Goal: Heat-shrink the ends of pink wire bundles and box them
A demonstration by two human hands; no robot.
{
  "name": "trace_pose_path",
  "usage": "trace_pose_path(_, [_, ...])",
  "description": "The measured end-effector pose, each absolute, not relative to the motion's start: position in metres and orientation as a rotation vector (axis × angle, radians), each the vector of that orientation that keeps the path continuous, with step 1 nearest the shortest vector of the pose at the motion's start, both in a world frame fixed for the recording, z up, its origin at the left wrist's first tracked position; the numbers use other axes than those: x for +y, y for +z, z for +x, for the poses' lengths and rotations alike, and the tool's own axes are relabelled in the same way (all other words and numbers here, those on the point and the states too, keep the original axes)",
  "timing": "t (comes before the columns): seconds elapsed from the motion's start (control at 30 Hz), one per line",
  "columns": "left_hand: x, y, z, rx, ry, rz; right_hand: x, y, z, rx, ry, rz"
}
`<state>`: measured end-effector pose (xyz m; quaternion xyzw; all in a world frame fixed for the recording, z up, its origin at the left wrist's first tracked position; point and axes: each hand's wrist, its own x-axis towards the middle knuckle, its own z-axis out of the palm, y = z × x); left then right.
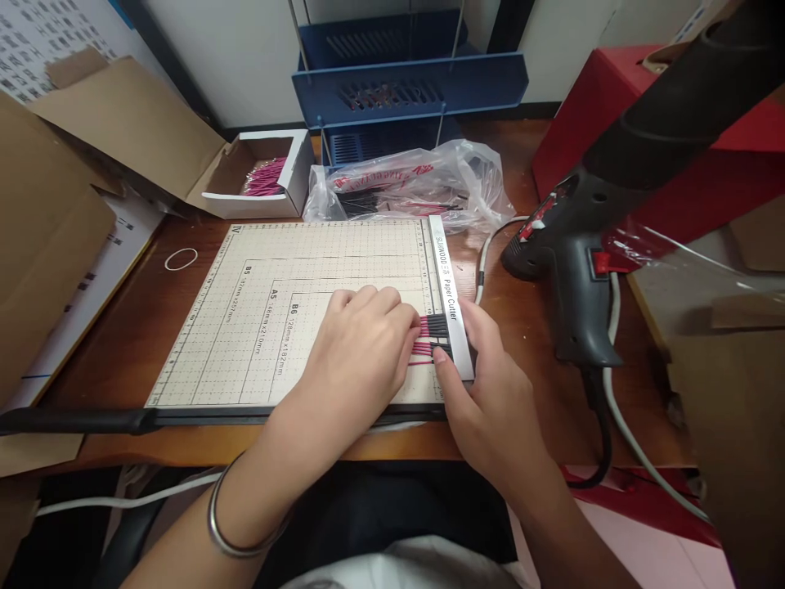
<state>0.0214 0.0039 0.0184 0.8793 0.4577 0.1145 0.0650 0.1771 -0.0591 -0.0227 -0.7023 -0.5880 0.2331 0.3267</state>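
Note:
A row of thin pink wires with black ends (434, 325) lies on the paper cutter (343, 254), the black ends at its white edge strip (452, 303). My left hand (361, 339) rests on the board with its fingers curled over the pink part of the wires. Its fingertips are partly hidden. My right hand (494, 384) is at the strip, thumb pressed on the nearer black ends and fingers reaching round the strip's outer side. The cutter's black handle (79, 420) lies lowered along the front edge.
A white box (294, 176) holds several pink pieces. Beside it a clear plastic bag (405, 192) contains black and pink pieces. Behind stands a blue rack (410, 86). On the right are a black heat gun (580, 286), its cable and a red box (638, 139). A rubber band (181, 259) lies left.

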Motion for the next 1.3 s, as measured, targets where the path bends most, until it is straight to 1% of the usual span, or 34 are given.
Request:
trace_pose_path(0.3, [0.021,0.024,0.023,1.296,0.175,2.649,-0.060,-0.023,0.178,-1.604,0.560,-1.804])
trace_pose_path(0.6, [0.030,0.033,0.026,1.245,0.021,2.665,-0.057,-0.023,0.177,-1.572,0.561,-1.864])
trace_pose_path(0.67, [0.028,0.034,0.023,1.276,0.063,2.662,-0.057,-0.023,0.176,-1.568,0.557,-1.873])
trace_pose_path(0.83, [0.010,0.037,0.004,1.257,0.309,2.642,-0.055,-0.023,0.174,-1.556,0.540,-1.898])
trace_pose_path(1.0, [-0.010,0.032,0.002,1.225,0.276,2.687,-0.058,-0.026,0.177,-1.497,0.588,-1.850])
trace_pose_path(1.17, [-0.013,0.018,0.014,1.242,0.282,2.768,-0.062,-0.031,0.180,-1.435,0.650,-1.721])
trace_pose_path(1.3, [-0.011,0.013,0.018,1.305,0.347,2.747,-0.059,-0.030,0.179,-1.447,0.630,-1.783])
